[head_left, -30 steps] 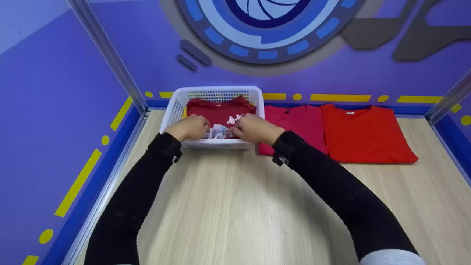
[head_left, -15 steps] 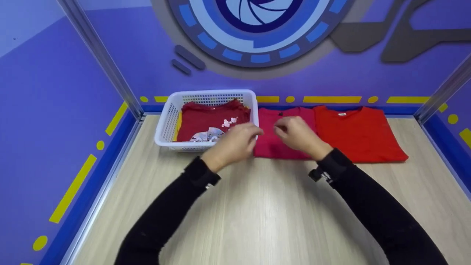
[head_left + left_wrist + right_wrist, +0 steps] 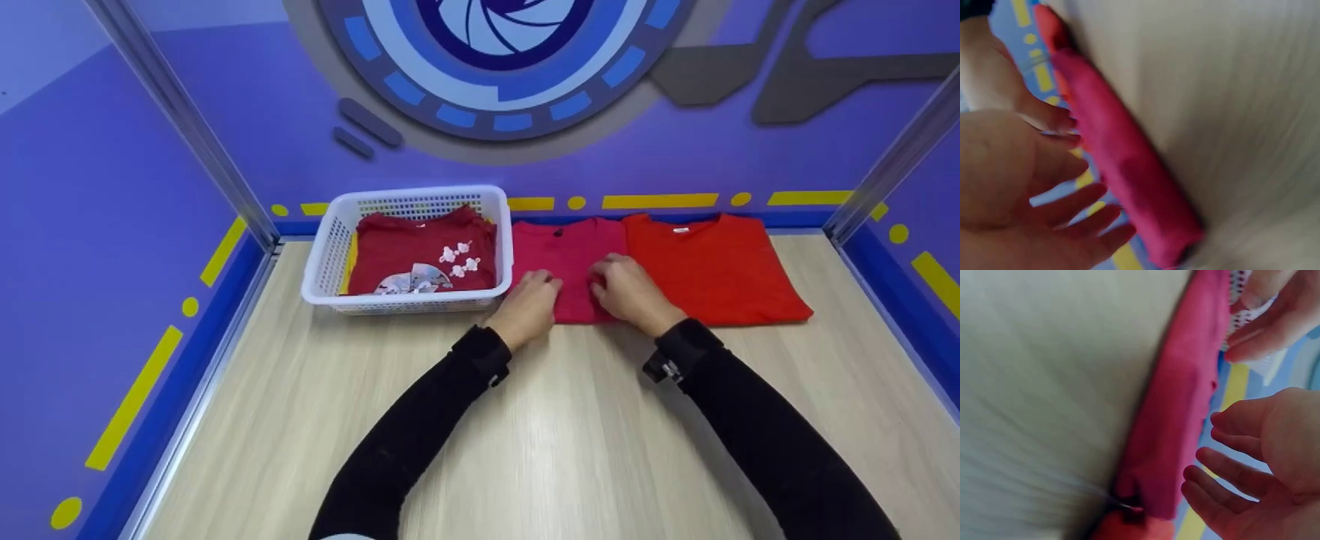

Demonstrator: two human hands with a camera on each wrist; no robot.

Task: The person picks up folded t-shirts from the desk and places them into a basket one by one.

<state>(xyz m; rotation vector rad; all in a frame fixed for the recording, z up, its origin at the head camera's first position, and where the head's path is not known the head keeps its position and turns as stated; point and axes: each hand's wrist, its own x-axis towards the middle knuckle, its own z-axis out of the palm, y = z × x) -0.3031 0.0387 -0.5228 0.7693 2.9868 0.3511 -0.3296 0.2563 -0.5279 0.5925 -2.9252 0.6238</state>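
- Both wrist views are blurred; whether the fingers (image 3: 1081, 205) touch the pink shirt (image 3: 1129, 169) cannot be told.
- The orange shirt (image 3: 1129, 530) is cut off at the right wrist view's bottom edge.
- The basket (image 3: 324, 247) hides whatever lies under the printed shirt (image 3: 420, 255).

The head view is bright and evenly lit from above. Soft, short shadows fall beneath the black sleeves onto the pale wood-grain tabletop (image 3: 525, 420). No strong glare is present; the purple wall panels show only a mild sheen. Straight frame posts bow outward toward the edges, indicating wide-angle distortion. Focus is sharp at centre. Both wrist views are blurred throughout: the folded pink shirt (image 3: 1129, 169) and the tabletop grain smear into streaks.
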